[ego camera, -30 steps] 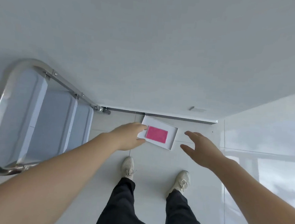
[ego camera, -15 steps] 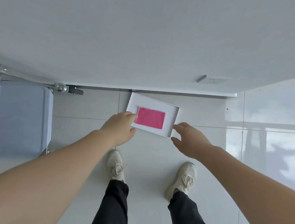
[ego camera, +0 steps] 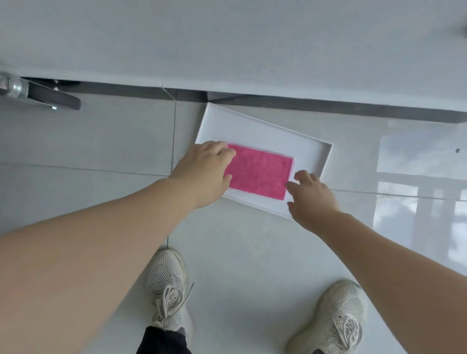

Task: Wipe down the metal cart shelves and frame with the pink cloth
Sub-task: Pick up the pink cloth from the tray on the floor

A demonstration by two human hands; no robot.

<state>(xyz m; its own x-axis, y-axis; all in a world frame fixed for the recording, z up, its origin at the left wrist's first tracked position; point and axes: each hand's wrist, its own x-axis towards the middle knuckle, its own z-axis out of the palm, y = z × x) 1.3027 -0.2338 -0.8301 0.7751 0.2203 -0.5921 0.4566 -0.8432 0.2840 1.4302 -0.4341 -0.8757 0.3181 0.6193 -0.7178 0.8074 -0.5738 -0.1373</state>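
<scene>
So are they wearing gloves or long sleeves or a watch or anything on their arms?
No. The left arm and right arm are bare as far as the picture shows, with no sleeves in view. The left hand and right hand have no gloves, and I see no rings, watch or bracelets.
</scene>
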